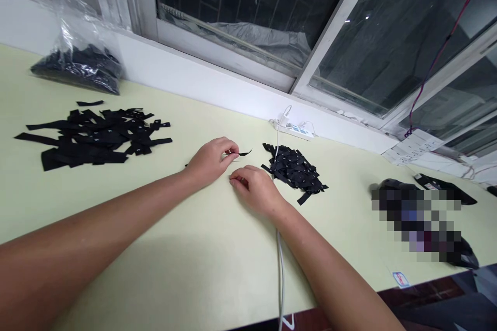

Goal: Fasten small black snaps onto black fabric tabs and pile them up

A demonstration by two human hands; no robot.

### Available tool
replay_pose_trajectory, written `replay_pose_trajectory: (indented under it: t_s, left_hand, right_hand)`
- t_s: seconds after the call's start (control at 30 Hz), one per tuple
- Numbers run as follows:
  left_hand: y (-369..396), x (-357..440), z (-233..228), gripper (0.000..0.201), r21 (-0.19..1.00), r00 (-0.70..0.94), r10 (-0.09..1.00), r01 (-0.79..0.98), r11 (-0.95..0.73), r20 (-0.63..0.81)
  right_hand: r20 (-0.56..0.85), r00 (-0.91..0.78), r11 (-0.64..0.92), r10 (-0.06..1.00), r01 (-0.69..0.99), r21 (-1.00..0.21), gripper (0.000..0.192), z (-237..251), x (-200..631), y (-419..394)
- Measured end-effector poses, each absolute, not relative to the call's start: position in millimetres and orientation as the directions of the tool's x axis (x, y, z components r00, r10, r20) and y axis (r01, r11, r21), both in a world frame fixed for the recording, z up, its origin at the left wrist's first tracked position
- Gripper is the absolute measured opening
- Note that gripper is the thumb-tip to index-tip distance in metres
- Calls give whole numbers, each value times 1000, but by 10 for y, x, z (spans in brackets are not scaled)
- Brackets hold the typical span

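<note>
My left hand (213, 160) pinches a short black fabric strip (244, 153), whose thin end sticks out to the right past the fingertips. Just below and to the right is my right hand (256, 186), its fingers curled with thumb and fingertips together; anything between them is too small to make out. Right of the hands lies a compact pile of black strips (297, 166) with small pale marks. A wider heap of similar black strips (101, 134) spreads across the table on the left.
A clear plastic bag (79, 62) of black pieces leans at the wall. A white power strip (297, 129) stands behind the right pile, and a white cable (280, 269) runs to the front edge of the pale table (174, 274). Dark items (419, 217), partly pixelated, lie far right.
</note>
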State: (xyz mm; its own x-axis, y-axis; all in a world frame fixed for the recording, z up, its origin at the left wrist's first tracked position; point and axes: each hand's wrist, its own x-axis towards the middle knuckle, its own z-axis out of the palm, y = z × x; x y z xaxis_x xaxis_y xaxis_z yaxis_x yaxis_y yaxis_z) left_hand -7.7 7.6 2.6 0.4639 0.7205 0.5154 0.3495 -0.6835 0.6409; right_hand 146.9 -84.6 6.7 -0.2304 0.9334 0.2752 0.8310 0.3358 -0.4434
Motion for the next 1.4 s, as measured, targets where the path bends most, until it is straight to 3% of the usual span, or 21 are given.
replay_pose_trajectory:
  t_s: [0.23,0.67,1.17,1.4]
  left_hand:
    - [71,-72,17,8,620,503,693,339,-708,517]
    - [61,-77,23,9,615,517,685,335,-714,513]
    - [51,-79,20,10,617,519,687,337,-711,508]
    - [52,-80,13,12,609,522,681,338,-718,513]
  right_hand:
    - [271,-188,306,944,808,-503,11,92,1545,-835]
    - [214,-102,198,972,845,-497,8,96,1614,-802]
    - [166,-78,132,983,931,-339,15,121,1557,-828]
    - [182,-54,90,982,976,-197,19,96,1475,-867]
